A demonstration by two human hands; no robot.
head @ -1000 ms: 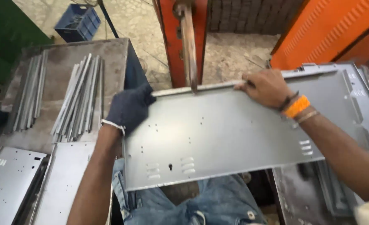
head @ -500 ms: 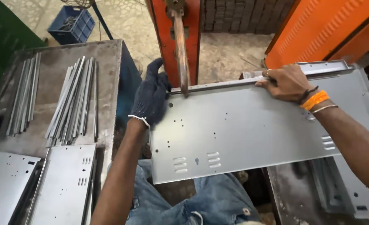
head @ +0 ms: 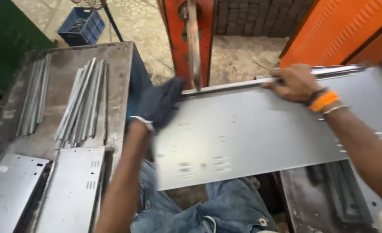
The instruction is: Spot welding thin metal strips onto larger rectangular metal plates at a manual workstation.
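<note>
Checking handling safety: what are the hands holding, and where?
Both hold the metal panel: gloved left hand at its far left corner, bare right hand on its far edge.

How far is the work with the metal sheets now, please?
Looks done: two punched panels lie stacked at lower left, with bent strips on the table. In hand: the gloved left hand and bare right hand hold a sheet with its far edge at the orange press. What is left cannot be told.
</note>
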